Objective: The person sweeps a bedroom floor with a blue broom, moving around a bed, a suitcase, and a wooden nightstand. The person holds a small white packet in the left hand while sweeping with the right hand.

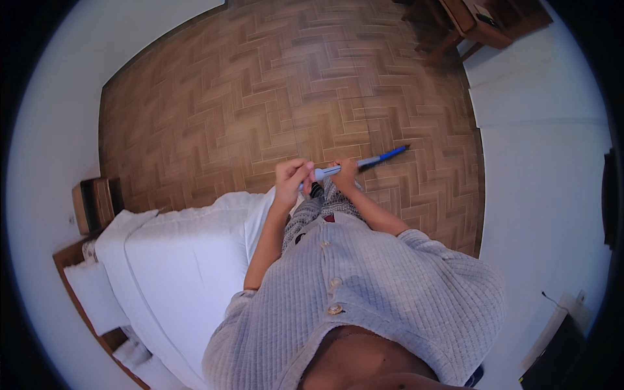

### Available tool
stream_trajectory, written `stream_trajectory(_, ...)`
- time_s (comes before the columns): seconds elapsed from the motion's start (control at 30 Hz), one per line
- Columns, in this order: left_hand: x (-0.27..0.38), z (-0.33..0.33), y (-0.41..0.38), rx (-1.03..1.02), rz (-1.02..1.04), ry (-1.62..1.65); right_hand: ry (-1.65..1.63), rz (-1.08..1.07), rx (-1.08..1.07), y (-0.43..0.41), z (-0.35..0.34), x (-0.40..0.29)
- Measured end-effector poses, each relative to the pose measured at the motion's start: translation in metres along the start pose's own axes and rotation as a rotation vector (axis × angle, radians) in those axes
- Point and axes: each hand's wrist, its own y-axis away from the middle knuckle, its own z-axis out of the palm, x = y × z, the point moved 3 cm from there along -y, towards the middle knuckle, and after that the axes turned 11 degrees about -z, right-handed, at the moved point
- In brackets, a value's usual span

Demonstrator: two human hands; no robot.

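A long-handled broom or mop [369,161] slants away from my body over the floor. Its pole is pale blue-grey, and the far end is bright blue with a dark tip. My left hand [294,176] is curled around the pole near its top end. Further down the pole, my right hand [346,174] grips it in front of my patterned trousers [307,214]. The blue end is low over the floor to my right; whether it touches cannot be made out.
Herringbone wood-look floor [273,97] spreads ahead. A bed with white bedding [195,243] stands close on my left, a wooden nightstand [92,207] beyond it. Wooden furniture [468,24] is at the far right, by the white wall [541,170].
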Motion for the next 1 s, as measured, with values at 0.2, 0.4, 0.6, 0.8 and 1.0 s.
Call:
stream_trajectory(0.2, 0.01, 0.009, -0.114, 0.039, 0.073, 0.017, -0.055, 0.017, 0.261, -0.038, 0.02, 0.065)
stream_trajectory(0.4, 0.06, 0.029, -0.179, 0.12, 0.179, -0.287, -0.323, -0.07, 0.081, -0.186, 0.043, 0.089)
stream_trajectory(0.6, 0.089, 0.021, -0.274, 0.151, 0.246, -0.463, -0.427, -0.003, 0.114, -0.328, 0.054, 0.124)
stream_trajectory(0.8, 0.137, -0.009, -0.262, 0.241, 0.145, -0.171, -0.242, -0.359, 0.057, -0.394, 0.052, 0.063)
stream_trajectory(1.0, 0.291, -0.109, -0.134, 0.11, 0.719, -0.238, -0.463, -0.562, -0.344, -0.373, 0.086, -0.129)
